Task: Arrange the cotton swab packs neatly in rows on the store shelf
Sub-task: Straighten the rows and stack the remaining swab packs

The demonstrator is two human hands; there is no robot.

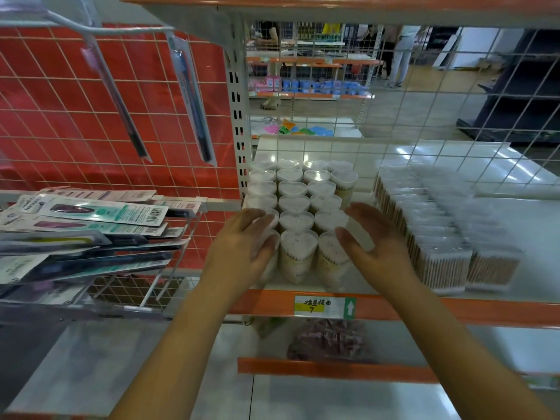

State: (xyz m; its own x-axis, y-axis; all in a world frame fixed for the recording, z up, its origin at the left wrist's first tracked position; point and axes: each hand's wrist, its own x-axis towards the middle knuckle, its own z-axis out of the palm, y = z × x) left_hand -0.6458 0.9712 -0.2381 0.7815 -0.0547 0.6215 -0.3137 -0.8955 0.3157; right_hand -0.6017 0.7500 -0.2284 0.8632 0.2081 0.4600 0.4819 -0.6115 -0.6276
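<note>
1. Store shelf (515, 225), white with an orange edge, backed by wire mesh (439, 95).
2. Heart-lidded cotton swab packs (298, 204) stand in rows at its left end.
3. Left hand (245, 241) and right hand (375, 237), fingers straight, press the block's sides.
4. Bagged swab bundles (436, 225) lie just right; toothbrush packs (91, 219) left.

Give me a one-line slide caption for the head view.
Left hand and right hand flank rows of heart-shaped cotton swab tubs on the shelf.

The single head-worn view looks forward and down from close in front of the store shelf (424, 307), its orange front edge crossing the lower middle. Through the wire back grid (454, 95), it sees far aisles.
</note>
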